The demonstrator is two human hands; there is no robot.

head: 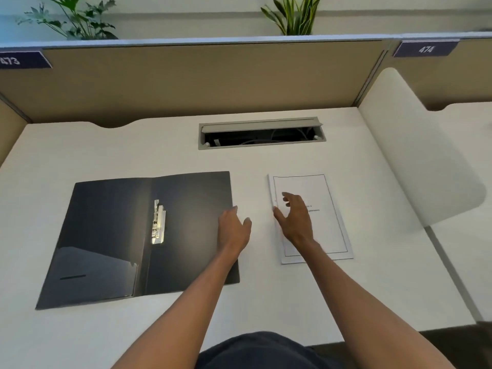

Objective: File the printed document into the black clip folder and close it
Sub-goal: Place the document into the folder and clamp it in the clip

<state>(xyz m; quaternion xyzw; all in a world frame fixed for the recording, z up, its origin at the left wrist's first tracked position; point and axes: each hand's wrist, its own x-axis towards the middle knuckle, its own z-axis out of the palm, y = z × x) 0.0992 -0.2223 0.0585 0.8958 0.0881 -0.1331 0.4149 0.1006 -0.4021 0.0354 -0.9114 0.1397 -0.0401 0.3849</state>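
Observation:
The black clip folder (111,235) lies spread open on the white desk, with a metal clip (158,222) along its spine. The printed document (324,203), a thin white stack with a framed front page, lies flat to the folder's right. My left hand (233,230) rests over the right edge of the folder, fingers apart, holding nothing. Over the left part of the document hovers my right hand (295,217), fingers spread and the thumb near the page's left edge. I cannot tell whether it touches the paper.
A grey cable hatch (262,133) is sunk into the desk behind the document, its lid raised. A tan partition (186,81) closes the back. A white curved divider (420,155) stands at the right. Bare desk lies between the folder and the document.

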